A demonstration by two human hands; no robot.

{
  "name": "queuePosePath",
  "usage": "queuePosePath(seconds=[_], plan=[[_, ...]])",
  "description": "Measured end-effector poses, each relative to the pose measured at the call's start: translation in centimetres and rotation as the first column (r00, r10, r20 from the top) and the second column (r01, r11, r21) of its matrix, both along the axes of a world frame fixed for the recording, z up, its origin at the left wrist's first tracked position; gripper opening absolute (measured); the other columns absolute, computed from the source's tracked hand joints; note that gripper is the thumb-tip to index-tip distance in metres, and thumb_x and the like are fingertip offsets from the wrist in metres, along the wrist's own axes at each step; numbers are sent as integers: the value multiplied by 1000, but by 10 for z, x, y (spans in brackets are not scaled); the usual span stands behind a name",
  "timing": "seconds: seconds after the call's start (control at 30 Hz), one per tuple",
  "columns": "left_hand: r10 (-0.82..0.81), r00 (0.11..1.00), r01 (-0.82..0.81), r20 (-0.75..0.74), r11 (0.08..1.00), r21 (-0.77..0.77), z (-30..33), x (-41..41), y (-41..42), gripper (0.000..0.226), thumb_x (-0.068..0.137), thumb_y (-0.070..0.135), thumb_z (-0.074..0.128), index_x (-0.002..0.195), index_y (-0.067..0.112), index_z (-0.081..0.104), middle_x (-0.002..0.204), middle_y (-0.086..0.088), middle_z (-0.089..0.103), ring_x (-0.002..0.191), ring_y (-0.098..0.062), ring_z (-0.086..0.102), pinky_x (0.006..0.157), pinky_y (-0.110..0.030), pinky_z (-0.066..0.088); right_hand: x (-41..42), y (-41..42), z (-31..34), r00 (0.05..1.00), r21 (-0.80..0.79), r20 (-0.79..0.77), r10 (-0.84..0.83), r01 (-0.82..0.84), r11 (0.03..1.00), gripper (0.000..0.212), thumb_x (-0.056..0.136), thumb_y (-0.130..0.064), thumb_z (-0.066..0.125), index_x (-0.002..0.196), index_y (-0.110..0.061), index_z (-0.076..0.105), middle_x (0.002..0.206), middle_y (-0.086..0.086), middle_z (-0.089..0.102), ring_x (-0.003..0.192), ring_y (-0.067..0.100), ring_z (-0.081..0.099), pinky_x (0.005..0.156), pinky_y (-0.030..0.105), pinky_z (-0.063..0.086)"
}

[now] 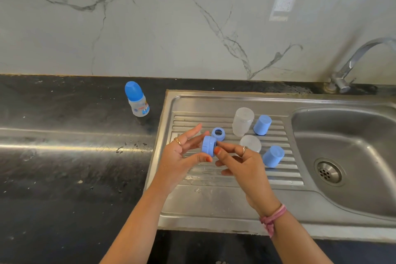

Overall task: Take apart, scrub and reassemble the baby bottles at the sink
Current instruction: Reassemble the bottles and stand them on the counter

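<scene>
Drainboard [214,199] was pretty crowded up top: two clear bottle bodies [243,121], two blue caps [262,124] and a blue ring [218,133] bunched together, with both hands hovering right in front of them. The near strip of the drainboard was open. Sink basin [353,156] was open too. The dark table [64,156] on the left had only one assembled bottle [137,98] standing near the back wall.

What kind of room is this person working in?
Most likely a home kitchen: a steel sink with a ribbed draining board, a curved tap behind it, and a dark stone counter under a marble-look wall.
</scene>
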State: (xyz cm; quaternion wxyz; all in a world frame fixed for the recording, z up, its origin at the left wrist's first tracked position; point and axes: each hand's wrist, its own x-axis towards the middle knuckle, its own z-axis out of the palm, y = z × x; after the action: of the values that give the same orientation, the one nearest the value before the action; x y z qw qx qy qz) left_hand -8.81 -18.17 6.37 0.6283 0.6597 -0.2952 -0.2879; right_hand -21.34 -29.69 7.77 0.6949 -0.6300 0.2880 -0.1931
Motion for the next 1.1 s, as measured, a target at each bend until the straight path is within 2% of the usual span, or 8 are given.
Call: queuePosePath(seconds=[0.07, 0.23, 0.43, 0.63, 0.73, 0.9, 1.03, 1.1], plan=[[25, 999, -26, -29, 999, -38, 4, -3, -1, 75, 61, 42, 82, 129, 33, 53, 120, 13, 68, 116, -12, 62, 96, -33, 52, 2, 1, 3, 998, 47, 48, -34, 32, 998, 21, 79, -33, 71, 99, -25, 74, 83, 0, 76, 78, 9, 71, 60, 17, 53], [52, 998, -55, -33, 995, -80, 13, -13, -3, 71, 63, 31, 83, 128, 29, 55, 116, 12, 68, 111, -12, 63, 85, -25, 55, 4, 9, 1, 983, 25, 132, -126, 124, 992, 9, 87, -17, 68, 94, -21, 74, 86, -3, 76, 81, 13, 73, 62, 17, 55], [-6, 991, -10, -132, 992, -123, 22, -21, -4, 48, 63, 25, 87, 107, 35, 69, 112, 4, 69, 102, -22, 69, 78, -34, 58, -4, 11, 7, 979, -463, 130, -155, 198, 864, 10, 89, -25, 63, 90, -35, 63, 88, -12, 69, 84, 3, 66, 75, 14, 51], [-64, 974, 18, -217, 978, -209, 31, -27, -11, 37, 75, 10, 79, 104, 30, 67, 103, 5, 72, 92, -22, 72, 71, -28, 58, -10, 6, 19, 979, -600, 150, -135, 199, 775, 9, 94, -11, 59, 98, -18, 63, 94, -7, 69, 87, 2, 65, 76, 13, 51], [-64, 956, 0, -285, 975, -220, 33, -28, -13, 41, 71, 19, 79, 105, 20, 56, 102, 2, 72, 90, -23, 72, 68, -26, 58, -14, 4, 24, 980, -663, 121, -155, 196, 722, 10, 96, -15, 55, 101, -13, 63, 87, -5, 70, 77, 10, 67, 69, 26, 56], [-62, 911, -34, -407, 974, -224, 38, -33, -18, 45, 65, 27, 80, 98, 7, 57, 93, -5, 73, 82, -20, 72, 66, -24, 57, -15, 7, 34, 977, -626, 129, -172, 215, 750, 8, 97, -19, 52, 98, -17, 60, 84, -5, 71, 75, 17, 70, 67, 43, 58], [-117, 866, -21, -486, 963, -269, 43, -31, -17, 19, 76, 24, 74, 93, 15, 76, 96, -9, 74, 86, -17, 72, 69, -21, 57, -16, -2, 43, 983, -485, 160, -88, 156, 861, 15, 88, -39, 59, 92, -26, 65, 84, -15, 72, 76, 2, 68, 65, 17, 53], [-149, 848, -10, -510, 955, -296, 46, -30, -16, 21, 78, 23, 70, 95, 13, 78, 99, -11, 74, 89, -17, 72, 70, -21, 57, -17, -6, 44, 983, -371, 183, 20, 50, 927, 26, 81, -45, 64, 102, -30, 67, 98, -13, 71, 87, 4, 67, 71, 16, 52]])
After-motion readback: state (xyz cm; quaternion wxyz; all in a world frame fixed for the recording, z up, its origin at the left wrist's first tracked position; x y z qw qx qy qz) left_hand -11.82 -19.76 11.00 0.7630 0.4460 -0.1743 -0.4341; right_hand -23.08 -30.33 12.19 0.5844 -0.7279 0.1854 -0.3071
